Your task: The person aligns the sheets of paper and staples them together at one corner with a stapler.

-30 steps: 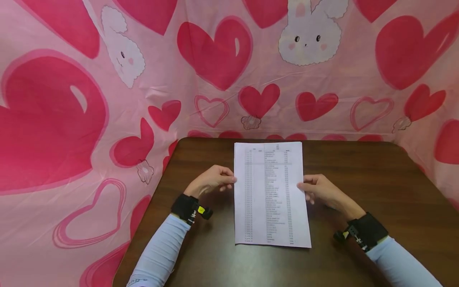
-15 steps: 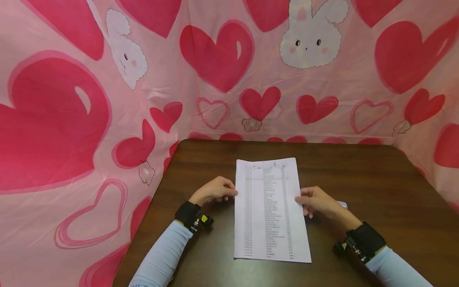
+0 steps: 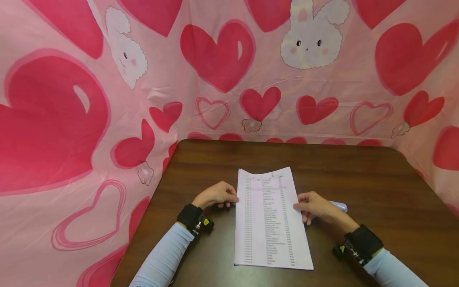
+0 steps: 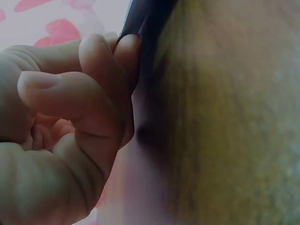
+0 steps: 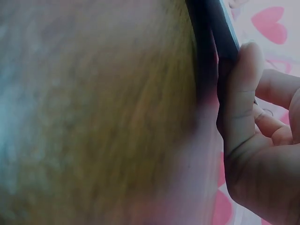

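A printed sheet of paper [image 3: 274,227], covered in columns of small text, is held between both hands over the table, its far edge sagging in the middle. My left hand [image 3: 216,195] pinches its left edge a bit above halfway. Opposite it, my right hand [image 3: 317,208] grips the right edge, thumb on top. A second edge peeks out at the top left corner. From the side, the left wrist view shows the paper [image 4: 135,18] as a thin dark band at the fingertips. The paper [image 5: 225,33] looks alike in the right wrist view, close over the table.
A pale purple pen-like object [image 3: 339,206] lies on the brown wooden table [image 3: 387,179], partly hidden behind the right hand. Around the table's back and sides hangs a pink cloth [image 3: 165,87] with hearts and rabbits.
Both hands have drawn the paper toward the person, and its flat far edge now dips. The purple object has come into sight behind the right hand.
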The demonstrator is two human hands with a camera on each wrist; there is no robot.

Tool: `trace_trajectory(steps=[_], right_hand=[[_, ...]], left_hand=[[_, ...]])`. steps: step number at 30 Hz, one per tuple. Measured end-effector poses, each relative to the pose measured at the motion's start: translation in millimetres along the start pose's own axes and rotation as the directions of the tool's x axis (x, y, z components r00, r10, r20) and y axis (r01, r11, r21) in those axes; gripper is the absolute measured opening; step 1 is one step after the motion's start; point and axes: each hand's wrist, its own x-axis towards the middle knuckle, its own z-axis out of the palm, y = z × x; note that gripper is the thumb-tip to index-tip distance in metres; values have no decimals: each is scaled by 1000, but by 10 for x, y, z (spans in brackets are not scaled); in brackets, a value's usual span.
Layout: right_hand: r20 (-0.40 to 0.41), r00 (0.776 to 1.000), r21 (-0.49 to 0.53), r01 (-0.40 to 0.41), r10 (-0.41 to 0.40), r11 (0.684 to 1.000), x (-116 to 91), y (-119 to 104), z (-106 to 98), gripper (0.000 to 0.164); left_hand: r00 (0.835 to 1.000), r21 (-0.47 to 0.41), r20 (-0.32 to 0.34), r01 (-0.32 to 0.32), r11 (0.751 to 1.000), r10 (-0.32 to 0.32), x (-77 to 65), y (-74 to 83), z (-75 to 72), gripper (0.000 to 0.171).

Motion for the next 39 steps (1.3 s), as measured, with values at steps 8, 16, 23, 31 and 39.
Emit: trace_trajectory(steps=[8, 16, 23, 31, 39], right_hand=[[13, 998, -20, -64, 64, 998, -3, -47, 17, 31], [-14, 995, -31, -98, 98, 995, 1, -8, 33, 28], [-76, 989, -56, -132, 127, 990, -15, -6, 33, 29], [-141, 988, -249, -100, 67, 963, -147, -150, -102, 26], [-197, 980, -496, -88, -14, 864, -447, -379, -409, 24]], left_hand=[[1000, 50, -20, 3, 999, -2, -33, 21, 3, 11], [1000, 91, -9, -12, 996, 13, -67, 39, 0, 17], [999, 140, -51, 3, 990, 4, -122, 94, -53, 19], [973, 285, -145, -135, 949, 182, -175, 462, -77, 27], [929, 375, -64, -316, 871, 364, -154, 975, 109, 19]])
